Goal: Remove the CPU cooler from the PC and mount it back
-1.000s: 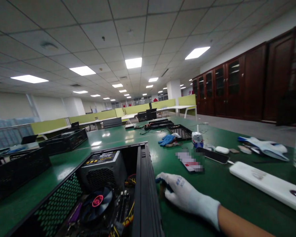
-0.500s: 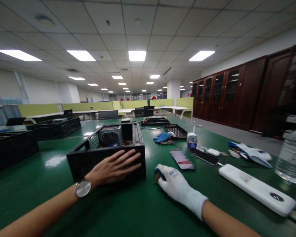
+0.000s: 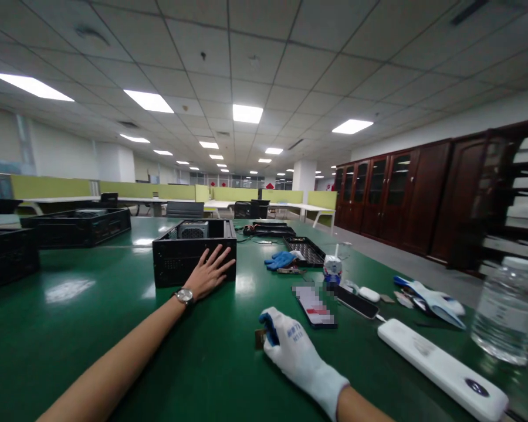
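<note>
A black computer case [image 3: 176, 264], its top side open, lies on the green table [image 3: 158, 363]; a grey power supply [image 3: 192, 229] shows inside. My left hand [image 3: 210, 274], bare and with a watch [image 3: 184, 295] at the wrist, is flat against the case's near side with fingers spread. Nearer to me and to the right, my right hand [image 3: 286, 337] wears a white and blue work glove. Its fingers are curled closed on a small flat brown piece [image 3: 259, 339], mostly hidden by the glove, just above or on the table.
Right of my gloved hand lie a phone [image 3: 314, 306], a second dark phone [image 3: 355, 301] and a white power bank [image 3: 440, 369]. A water bottle [image 3: 508, 310] stands at far right. A blue glove [image 3: 281, 260] and black panel [image 3: 305, 251] lie beyond. More cases [image 3: 81, 227] stand left.
The computer case has slid away from me across the table, with my left hand against it and that arm stretched farther out. My right hand still grips the brown piece.
</note>
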Demonstrator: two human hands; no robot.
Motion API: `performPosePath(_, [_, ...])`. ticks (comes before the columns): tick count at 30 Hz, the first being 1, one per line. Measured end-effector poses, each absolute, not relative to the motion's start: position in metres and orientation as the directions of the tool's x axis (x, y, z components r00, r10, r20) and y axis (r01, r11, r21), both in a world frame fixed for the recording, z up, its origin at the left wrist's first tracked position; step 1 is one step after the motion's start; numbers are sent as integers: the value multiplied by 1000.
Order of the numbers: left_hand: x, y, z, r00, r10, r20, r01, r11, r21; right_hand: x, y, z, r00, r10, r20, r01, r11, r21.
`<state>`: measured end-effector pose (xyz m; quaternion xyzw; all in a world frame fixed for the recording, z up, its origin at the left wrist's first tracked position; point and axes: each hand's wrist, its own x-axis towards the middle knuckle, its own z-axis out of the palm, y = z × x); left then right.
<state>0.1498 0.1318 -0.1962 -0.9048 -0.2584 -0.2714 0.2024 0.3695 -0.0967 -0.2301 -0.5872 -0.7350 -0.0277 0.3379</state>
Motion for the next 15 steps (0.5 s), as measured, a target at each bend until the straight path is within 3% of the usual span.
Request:
performPosePath(5, [118, 77, -199, 734, 451, 507, 532, -846, -18, 352, -79, -229, -138, 803, 580, 861, 387, -331])
performPosePath(10, [64, 4, -208, 677, 566, 471, 533, -818, 216, 308, -54, -223, -202, 785, 585, 834, 451, -317])
performPosePath(15, [16, -15, -215, 602, 651, 462, 514, -759, 399, 250, -39, -223, -257, 770, 583, 816, 496, -296])
